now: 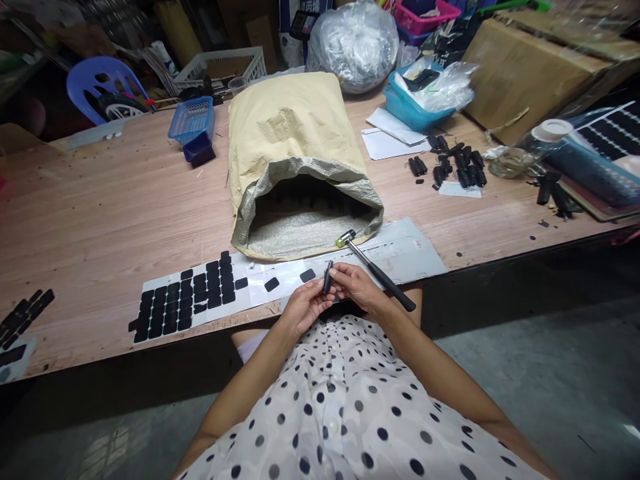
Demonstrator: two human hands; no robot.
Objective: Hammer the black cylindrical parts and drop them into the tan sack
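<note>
left fingers point(316, 289) + right fingers point(342, 272): pinching slim black elongated piece point(327, 277) | sack point(300, 117): creased, woven-lined | hammer point(386, 281): straight, metal-shafted

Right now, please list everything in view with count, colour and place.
Sack: 1, tan, table centre
Hammer: 1, black handle, before sack
Flat pads: dozens, black, front edge
Loose parts: over ten, black, right side
Small basket: 1, blue, left of sack
Filled basket: 1, teal, right of sack
Plastic bundle: 1, clear, behind sack
Carton: 1, brown, back right
Chair: 1, blue, back left
Table: 1, wood-toned, beneath
Other items: uncounted, mixed, background
Held part: 1, black, between hands
Left hand: 1, bare, holding part
Right hand: 1, bare, holding part
</note>
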